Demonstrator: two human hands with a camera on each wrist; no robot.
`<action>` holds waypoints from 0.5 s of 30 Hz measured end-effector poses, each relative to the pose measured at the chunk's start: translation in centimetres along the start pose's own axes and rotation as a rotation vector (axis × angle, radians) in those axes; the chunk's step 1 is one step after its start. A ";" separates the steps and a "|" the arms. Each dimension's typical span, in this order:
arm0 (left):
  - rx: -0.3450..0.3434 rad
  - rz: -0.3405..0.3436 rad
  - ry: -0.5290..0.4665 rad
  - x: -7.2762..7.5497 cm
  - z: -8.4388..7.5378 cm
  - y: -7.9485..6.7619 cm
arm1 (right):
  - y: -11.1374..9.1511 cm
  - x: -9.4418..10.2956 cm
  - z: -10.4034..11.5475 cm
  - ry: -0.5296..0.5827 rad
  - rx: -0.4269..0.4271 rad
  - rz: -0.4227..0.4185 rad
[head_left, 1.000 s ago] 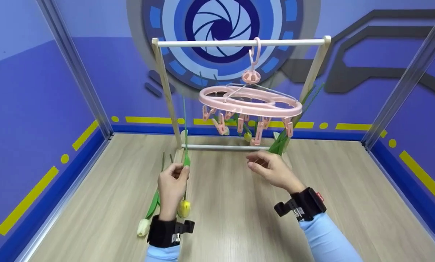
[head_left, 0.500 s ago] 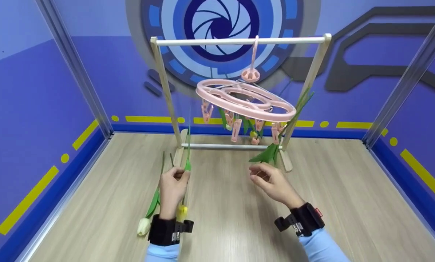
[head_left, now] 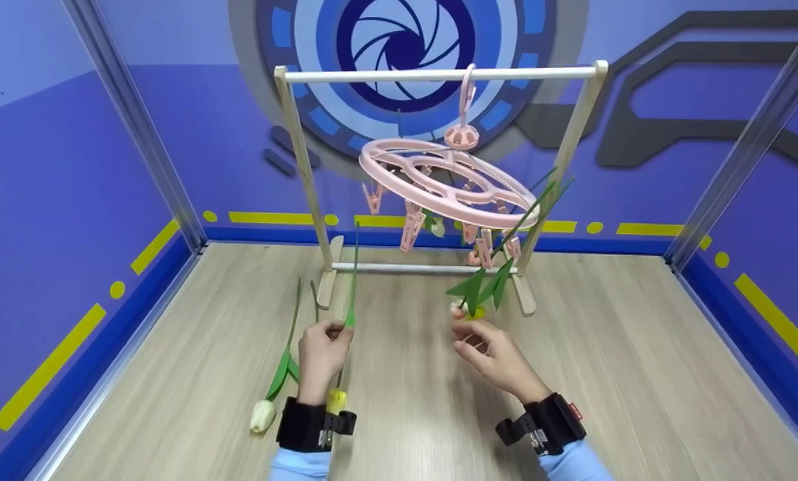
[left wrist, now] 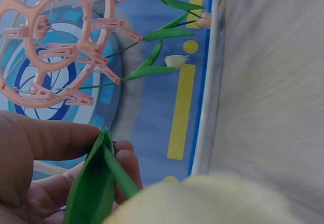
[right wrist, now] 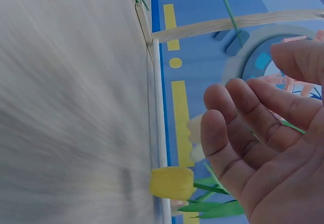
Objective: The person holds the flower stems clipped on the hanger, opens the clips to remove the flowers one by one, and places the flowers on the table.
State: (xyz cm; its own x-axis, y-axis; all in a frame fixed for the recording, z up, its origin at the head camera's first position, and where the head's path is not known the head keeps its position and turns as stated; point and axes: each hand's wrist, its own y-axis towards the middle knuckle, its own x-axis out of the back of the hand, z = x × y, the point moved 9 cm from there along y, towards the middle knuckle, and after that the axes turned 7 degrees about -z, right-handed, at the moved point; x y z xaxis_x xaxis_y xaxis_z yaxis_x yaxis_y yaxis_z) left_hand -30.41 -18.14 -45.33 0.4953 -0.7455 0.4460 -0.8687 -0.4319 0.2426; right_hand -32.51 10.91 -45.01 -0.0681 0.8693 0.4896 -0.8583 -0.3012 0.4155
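Note:
My left hand [head_left: 323,354] pinches the green stem of a yellow tulip [head_left: 336,401], whose head hangs down by the wrist; its leaf [left wrist: 93,183] shows large in the left wrist view. A pink clip hanger [head_left: 449,180] hangs tilted from the rack's top bar, with tulips clipped head down beneath it. My right hand [head_left: 495,354] is held with loosely bent fingers and nothing in them, just below the hanging tulips. Close to its fingers in the right wrist view is a yellow tulip head [right wrist: 172,183]. A white tulip [head_left: 263,415] lies on the table left of my left hand.
The wooden rack [head_left: 294,147] stands at the back of the table, its lower bar [head_left: 412,268] close over the tabletop and its right foot [head_left: 524,297] reaching forward. Patterned blue walls [head_left: 191,153] enclose the table [head_left: 205,347] on three sides.
The hanger has turned and tilted, swinging its clipped tulips toward the front right. Both hands have moved slightly toward me; the left still pinches the yellow tulip's stem.

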 end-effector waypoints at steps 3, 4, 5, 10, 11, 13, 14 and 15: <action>0.005 0.019 0.016 -0.4 0.5 -0.1 | -0.1 -0.4 -0.1 0.015 -0.013 0.010; 0.005 0.022 0.020 -0.5 0.6 -0.1 | -0.1 -0.5 -0.2 0.018 -0.016 0.012; 0.006 0.025 0.027 -0.5 0.8 -0.1 | -0.1 -0.6 -0.2 0.021 -0.016 0.013; 0.016 0.039 0.048 -0.9 1.5 -0.2 | -0.3 -1.2 -0.2 0.018 -0.008 0.008; 0.016 0.043 0.053 -0.9 1.6 -0.2 | -0.3 -1.3 -0.2 0.019 -0.008 0.006; 0.021 0.050 0.060 -1.0 1.9 -0.1 | -0.3 -1.5 -0.3 0.023 -0.006 0.004; 0.025 0.054 0.064 -1.1 2.0 -0.1 | -0.3 -1.6 -0.3 0.029 -0.009 0.003; 0.029 0.058 0.067 -1.2 2.1 -0.1 | -0.3 -1.7 -0.3 0.036 -0.011 0.003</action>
State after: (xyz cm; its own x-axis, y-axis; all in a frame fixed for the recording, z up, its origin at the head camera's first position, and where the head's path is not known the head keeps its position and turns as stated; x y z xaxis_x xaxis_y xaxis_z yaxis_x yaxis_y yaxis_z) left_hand -30.85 -18.28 -47.71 0.4417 -0.7341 0.5158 -0.8945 -0.4045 0.1903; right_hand -32.25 9.68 -46.18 -0.0891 0.8822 0.4624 -0.8635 -0.2998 0.4056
